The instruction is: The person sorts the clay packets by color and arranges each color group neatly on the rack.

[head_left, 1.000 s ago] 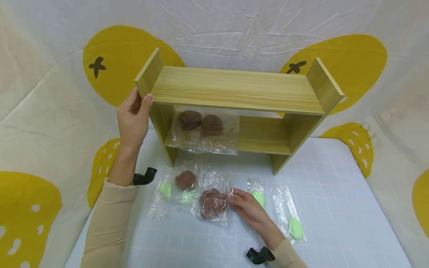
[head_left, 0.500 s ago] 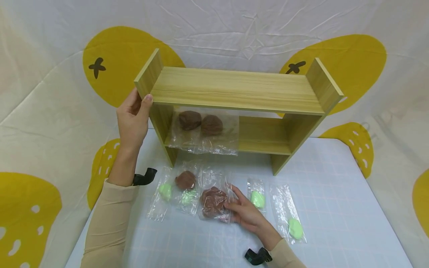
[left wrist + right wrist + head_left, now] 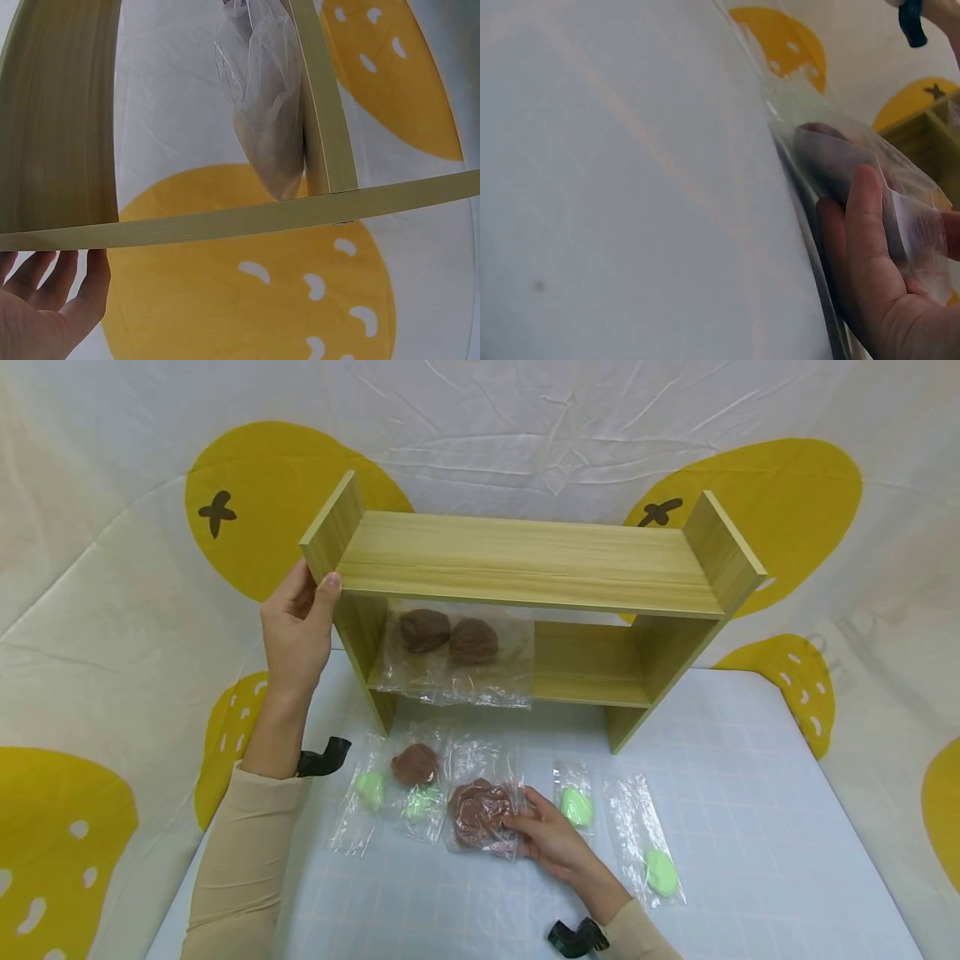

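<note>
My left hand (image 3: 298, 627) holds the left side panel of a small wooden shelf (image 3: 525, 560), its thumb at the front edge. In the left wrist view the fingertips of that hand (image 3: 49, 304) meet the panel. Down on the table, my right hand (image 3: 557, 839) grips the right edge of a clear plastic bag (image 3: 480, 756) with brown clay-like lumps (image 3: 480, 814) in it. The right wrist view shows this hand's thumb (image 3: 866, 210) pressed on the film. Two brown lumps (image 3: 474, 642) in clear bags lie on the shelf's middle board, at its left.
Left of the gripped bag lie bags with a brown lump (image 3: 415, 764) and green lumps (image 3: 370, 789). To the right lie two more bagged green lumps (image 3: 576, 807). A white cloth with yellow shapes (image 3: 296, 502) hangs behind the white table (image 3: 750, 827).
My right hand has shifted slightly left and its thumb has come over the right edge of the brown-lump bag. The left hand stays on the shelf panel.
</note>
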Demonstrator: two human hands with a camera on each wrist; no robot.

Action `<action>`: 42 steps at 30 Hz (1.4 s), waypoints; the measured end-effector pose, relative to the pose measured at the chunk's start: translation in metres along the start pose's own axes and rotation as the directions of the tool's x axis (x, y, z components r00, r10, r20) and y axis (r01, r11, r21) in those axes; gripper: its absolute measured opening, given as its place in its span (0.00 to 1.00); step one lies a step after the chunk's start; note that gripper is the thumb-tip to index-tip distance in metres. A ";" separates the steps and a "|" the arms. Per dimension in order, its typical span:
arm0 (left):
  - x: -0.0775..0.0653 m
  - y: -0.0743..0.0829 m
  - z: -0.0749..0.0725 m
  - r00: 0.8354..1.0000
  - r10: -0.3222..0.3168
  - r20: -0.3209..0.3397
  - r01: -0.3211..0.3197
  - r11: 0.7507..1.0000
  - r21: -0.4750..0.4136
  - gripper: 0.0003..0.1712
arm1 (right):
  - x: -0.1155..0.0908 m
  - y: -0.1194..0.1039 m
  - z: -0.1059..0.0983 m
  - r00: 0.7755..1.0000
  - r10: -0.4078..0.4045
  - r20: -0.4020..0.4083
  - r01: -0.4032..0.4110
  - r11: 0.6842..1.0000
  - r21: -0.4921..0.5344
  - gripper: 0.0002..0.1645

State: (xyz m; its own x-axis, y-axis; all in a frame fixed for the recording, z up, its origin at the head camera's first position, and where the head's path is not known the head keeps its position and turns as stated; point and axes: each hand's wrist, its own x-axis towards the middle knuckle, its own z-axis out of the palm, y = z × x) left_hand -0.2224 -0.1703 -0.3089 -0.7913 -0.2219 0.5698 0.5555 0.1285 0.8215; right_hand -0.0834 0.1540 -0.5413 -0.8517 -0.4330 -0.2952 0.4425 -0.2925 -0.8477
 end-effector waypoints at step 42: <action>0.000 -0.002 -0.001 1.000 0.011 0.010 -0.011 0.999 -0.054 0.22 | -0.040 -0.043 0.027 0.934 -0.265 0.238 0.268 0.963 0.021 0.36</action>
State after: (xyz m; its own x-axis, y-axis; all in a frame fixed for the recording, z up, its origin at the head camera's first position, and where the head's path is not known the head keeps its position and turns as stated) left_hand -0.2229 -0.1715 -0.3104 -0.7875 -0.2108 0.5792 0.5769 0.0789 0.8130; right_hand -0.0608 0.1606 -0.4806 -0.8466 -0.5295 0.0539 0.2035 -0.4156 -0.8865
